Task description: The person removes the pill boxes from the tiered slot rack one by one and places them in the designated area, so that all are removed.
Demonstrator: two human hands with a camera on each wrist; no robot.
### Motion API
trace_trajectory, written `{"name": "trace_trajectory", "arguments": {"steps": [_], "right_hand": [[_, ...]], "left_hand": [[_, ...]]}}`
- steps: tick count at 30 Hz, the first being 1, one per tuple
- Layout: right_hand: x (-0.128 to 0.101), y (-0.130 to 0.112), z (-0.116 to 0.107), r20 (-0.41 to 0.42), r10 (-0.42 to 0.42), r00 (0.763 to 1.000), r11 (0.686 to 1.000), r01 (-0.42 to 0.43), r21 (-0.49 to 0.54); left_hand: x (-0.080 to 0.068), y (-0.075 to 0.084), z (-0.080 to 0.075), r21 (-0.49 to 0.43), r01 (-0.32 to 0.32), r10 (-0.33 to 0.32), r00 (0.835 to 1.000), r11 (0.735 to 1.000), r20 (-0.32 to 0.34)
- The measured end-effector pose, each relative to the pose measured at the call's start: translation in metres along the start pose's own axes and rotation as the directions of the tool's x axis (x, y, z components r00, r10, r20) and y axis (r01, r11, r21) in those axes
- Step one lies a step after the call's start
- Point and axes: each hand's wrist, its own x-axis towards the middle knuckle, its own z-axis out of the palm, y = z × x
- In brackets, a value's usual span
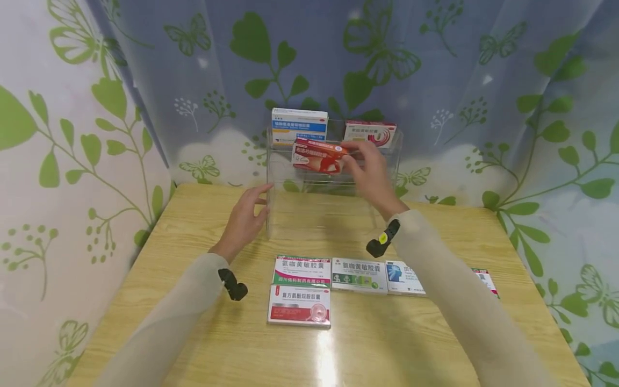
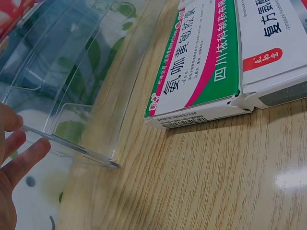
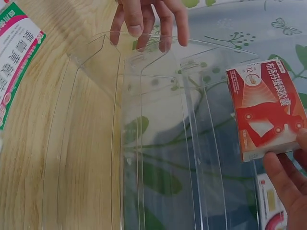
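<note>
A clear acrylic tiered rack (image 1: 290, 215) stands at the back of the wooden table. My right hand (image 1: 355, 156) pinches a red medicine box (image 1: 319, 156) by its end and holds it over the rack's middle tier. In the right wrist view the red box (image 3: 266, 108) sits above my right fingertips (image 3: 283, 177). With straight fingers, my left hand (image 1: 256, 201) rests against the rack's left side wall; the left wrist view shows those fingers (image 2: 21, 158) touching the wall's edge (image 2: 72, 146). The left hand (image 3: 148, 19) also shows at the rack's far side in the right wrist view.
A blue-and-white box (image 1: 300, 124) and a white-and-red box (image 1: 369, 133) stand on the rack's top tier. Several flat boxes lie in front: a green-pink one (image 1: 302, 270), a red-white one (image 1: 300, 306), two more (image 1: 359, 274) (image 1: 403, 278), one partly under my right sleeve (image 1: 486, 279). Leaf-print curtains surround the table.
</note>
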Motion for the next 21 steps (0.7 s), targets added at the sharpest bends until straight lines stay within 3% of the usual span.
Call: {"name": "trace_trajectory", "arguments": {"steps": [5,11,16,21], "right_hand": [[-0.023,0.004,-0.031,0.05,0.028,0.998,0.999,-0.026,-0.042],[-0.061,0.012,-0.062,0.189,0.11,0.976,0.99,-0.09,-0.109],[-0.095,0.027,-0.076,0.292,0.227,0.929,0.973,-0.202,-0.112],[-0.129,0.043,-0.079,0.397,0.28,0.874,0.954,-0.299,-0.015]], "left_hand": [[-0.001,0.0,-0.001,0.0,0.003,-0.003,1.0,1.0,0.009],[-0.002,0.001,-0.002,0.002,-0.006,0.006,1.0,1.0,0.007],[-0.002,0.001,-0.002,0.007,-0.018,0.018,1.0,1.0,0.001],[-0.001,0.0,-0.001,0.007,-0.023,0.023,1.0,1.0,-0.002]]}}
